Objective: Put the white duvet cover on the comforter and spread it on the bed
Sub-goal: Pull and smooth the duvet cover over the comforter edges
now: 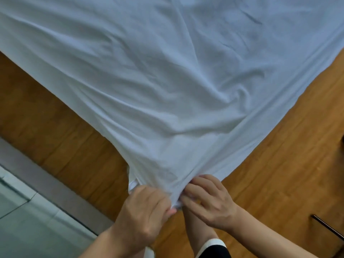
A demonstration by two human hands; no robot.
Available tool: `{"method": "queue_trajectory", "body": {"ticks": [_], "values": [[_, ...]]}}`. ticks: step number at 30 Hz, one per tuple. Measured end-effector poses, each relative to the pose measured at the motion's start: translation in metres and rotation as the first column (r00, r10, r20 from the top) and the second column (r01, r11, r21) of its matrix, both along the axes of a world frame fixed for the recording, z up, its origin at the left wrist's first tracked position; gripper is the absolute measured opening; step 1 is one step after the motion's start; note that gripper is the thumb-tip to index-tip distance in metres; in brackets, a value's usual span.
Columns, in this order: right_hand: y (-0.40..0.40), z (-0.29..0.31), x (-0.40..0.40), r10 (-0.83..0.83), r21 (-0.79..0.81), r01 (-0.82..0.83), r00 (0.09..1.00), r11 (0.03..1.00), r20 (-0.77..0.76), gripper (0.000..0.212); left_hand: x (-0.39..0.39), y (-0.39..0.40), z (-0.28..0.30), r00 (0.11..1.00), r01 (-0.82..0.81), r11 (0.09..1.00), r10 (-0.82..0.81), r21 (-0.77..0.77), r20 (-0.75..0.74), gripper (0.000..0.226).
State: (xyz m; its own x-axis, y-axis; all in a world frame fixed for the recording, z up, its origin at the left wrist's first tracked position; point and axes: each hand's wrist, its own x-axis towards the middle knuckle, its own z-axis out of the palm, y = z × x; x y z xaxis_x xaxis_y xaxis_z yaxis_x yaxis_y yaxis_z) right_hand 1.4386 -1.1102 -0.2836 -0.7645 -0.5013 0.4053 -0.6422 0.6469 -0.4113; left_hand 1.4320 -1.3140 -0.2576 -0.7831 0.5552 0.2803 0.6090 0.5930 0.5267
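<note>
The white duvet cover (167, 75) fills the upper part of the head view, wrinkled and stretched toward a corner just in front of me. My left hand (143, 211) grips that bunched corner from the left, fingers curled round the cloth. My right hand (208, 200) pinches the same corner from the right, fingertips tucked into the folds. The two hands nearly touch. A bit of inner white fabric (133, 184) shows at the corner's left edge; whether it is the comforter cannot be told. The bed itself is hidden beneath the cover.
Wooden floor (279, 146) lies on both sides of the cover. A grey threshold strip (37, 174) and pale tiles (24, 220) run along the lower left. My leg in a dark shoe (212, 248) stands below the hands. A thin dark rod (327, 228) lies at the lower right.
</note>
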Motion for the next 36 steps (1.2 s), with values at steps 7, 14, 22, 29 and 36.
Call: {"method": "queue_trajectory", "body": {"ticks": [7,14,22,29,36], "values": [[0.021,-0.021,0.008,0.139,0.310,-0.302,0.880,0.901,0.454,0.007,0.015,0.008,-0.055,0.843,0.535,0.804,-0.526,-0.261,0.107,0.014],[0.015,0.054,-0.065,-0.061,0.128,-0.013,0.828,0.992,0.557,0.017,-0.080,0.023,0.031,0.973,0.194,0.975,-0.205,0.112,0.103,0.016],[-0.061,0.058,-0.239,-0.701,-0.069,0.758,0.630,0.649,0.334,0.018,-0.397,-0.092,0.025,0.961,-0.257,0.911,0.276,-0.324,0.013,0.030],[-0.056,-0.035,-0.344,-0.906,0.451,0.848,0.077,0.279,0.415,0.068,-0.542,-0.145,-0.046,0.850,0.508,0.589,-0.463,-0.629,0.252,0.079],[-0.102,-0.087,-0.355,-0.979,0.449,0.871,0.195,0.200,0.059,0.064,-0.563,-0.136,-0.099,0.627,0.659,0.552,-0.778,-0.511,-0.033,0.047]]}}
